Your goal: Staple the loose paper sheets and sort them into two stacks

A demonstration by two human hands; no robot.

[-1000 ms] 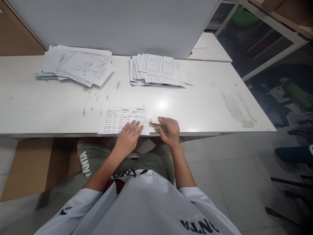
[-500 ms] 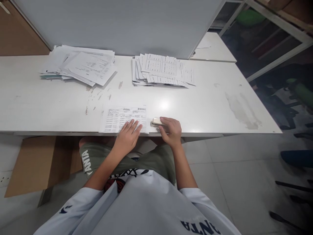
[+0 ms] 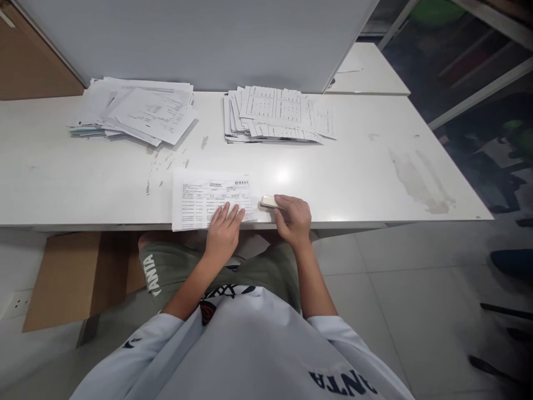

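A printed sheet of paper (image 3: 195,194), perhaps with others beneath it, lies at the table's front edge, its lower left corner slightly past the edge. My left hand (image 3: 225,228) rests on its lower right part with fingers stretched out flat. Just right of the paper, a small cream stapler (image 3: 270,202) points left toward it. My right hand (image 3: 293,220) is closed around the stapler's back end, thumb on the near side and fingers over the top. A narrow gap separates the stapler's front from the paper.
Two piles stand along the back panel: a loose paper stack (image 3: 145,114) at left and a stack of printed slips (image 3: 275,114) nearer the middle. The white table (image 3: 353,166) has a grey stain at right. An open cardboard box (image 3: 66,272) is below at left.
The paper is turned slightly, its lower left corner now over the table edge. My left hand has shifted a little to the right. My right hand still holds the stapler.
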